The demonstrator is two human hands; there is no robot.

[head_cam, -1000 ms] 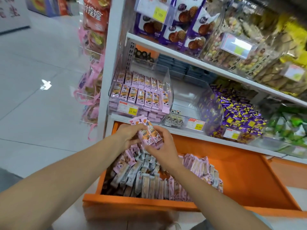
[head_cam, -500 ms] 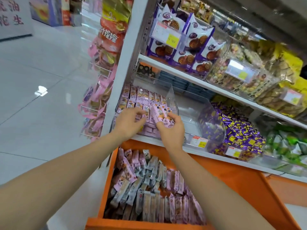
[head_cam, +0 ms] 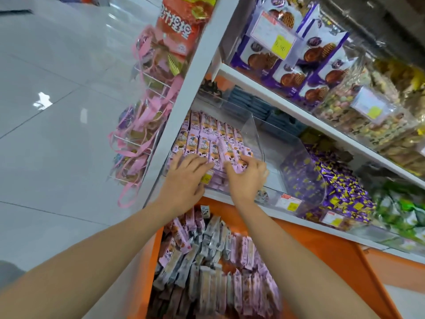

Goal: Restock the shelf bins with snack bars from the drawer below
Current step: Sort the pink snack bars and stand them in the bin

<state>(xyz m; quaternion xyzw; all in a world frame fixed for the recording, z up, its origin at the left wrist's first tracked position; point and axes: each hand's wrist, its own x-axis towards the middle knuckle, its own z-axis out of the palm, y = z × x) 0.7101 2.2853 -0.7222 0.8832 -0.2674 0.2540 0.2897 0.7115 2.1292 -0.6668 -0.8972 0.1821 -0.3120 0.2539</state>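
Loose snack bars [head_cam: 218,279] are heaped in the orange drawer [head_cam: 333,254]. Higher, in the clear bin [head_cam: 250,132], a pink bundle [head_cam: 232,157] is pinched by the right hand [head_cam: 247,178]. The left hand [head_cam: 186,176] is laid beside it, fingers [head_cam: 195,162] spread flat. The light, slippery wrappers are judged best gripped across their middles. Lower layers are hidden.

Pink bars [head_cam: 208,140] are crowding the left bin [head_cam: 218,184]; the clear divider [head_cam: 251,134] is walling off its right side (the neighbouring bin [head_cam: 273,148] is lying mostly bare), and the upper shelf [head_cam: 276,98] is overhanging both.
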